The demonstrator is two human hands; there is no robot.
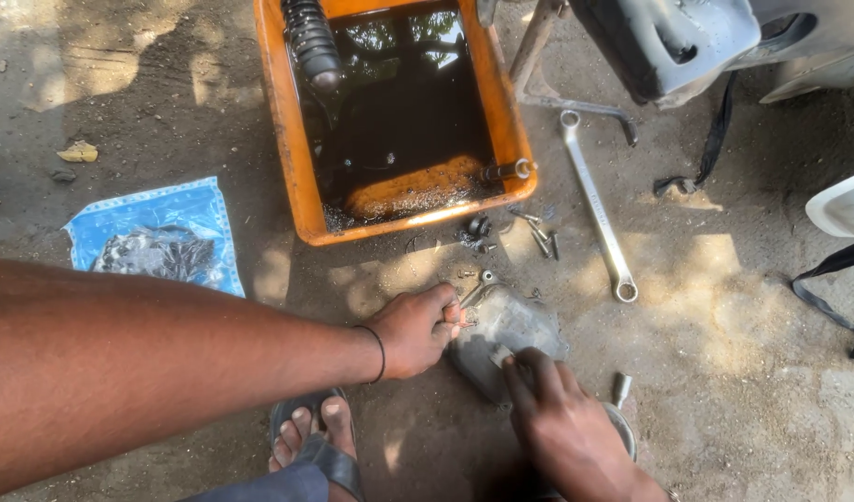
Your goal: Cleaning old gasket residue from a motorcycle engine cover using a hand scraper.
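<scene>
On the ground, the left hand pins a grey slab steady while the right hand, closed, presses a small piece onto it.

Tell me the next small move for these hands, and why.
Probably steady the grey plate with the left hand, then lift the small piece the right hand pinches at its near edge. Both hands are already on the plate, and loose bolts lie just beyond.
</scene>
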